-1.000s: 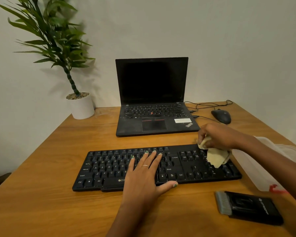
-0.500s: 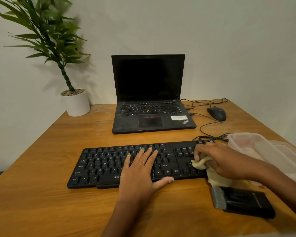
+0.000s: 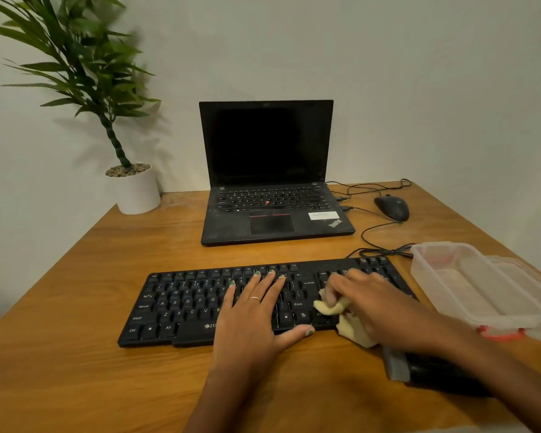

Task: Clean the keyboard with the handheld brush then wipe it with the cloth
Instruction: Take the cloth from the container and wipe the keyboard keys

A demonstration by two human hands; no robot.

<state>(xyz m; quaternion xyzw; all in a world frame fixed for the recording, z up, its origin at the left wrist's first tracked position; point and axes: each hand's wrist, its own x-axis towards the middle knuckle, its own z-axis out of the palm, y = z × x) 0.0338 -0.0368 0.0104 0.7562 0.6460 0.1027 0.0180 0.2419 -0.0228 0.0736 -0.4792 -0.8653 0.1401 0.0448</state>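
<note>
A black keyboard (image 3: 194, 304) lies across the wooden desk (image 3: 75, 370) in front of me. My left hand (image 3: 256, 317) rests flat on its middle keys, fingers straight, thumb on the front edge. My right hand (image 3: 372, 298) grips a crumpled pale yellow cloth (image 3: 334, 307) and presses it on the keys right of centre; part of the cloth hangs over the keyboard's front edge. The black handheld brush (image 3: 397, 365), grey bristles toward the left, lies on the desk under my right forearm and is mostly hidden.
An open black laptop (image 3: 272, 214) stands behind the keyboard. A black mouse (image 3: 391, 207) and its cables lie at the back right. A clear plastic container (image 3: 481, 289) sits at the right edge. A potted plant (image 3: 135, 189) occupies the back left corner.
My right hand has slid the cloth leftward along the keyboard, from its right end toward the centre. My left hand stays flat on the keys. The head camera has shifted slightly.
</note>
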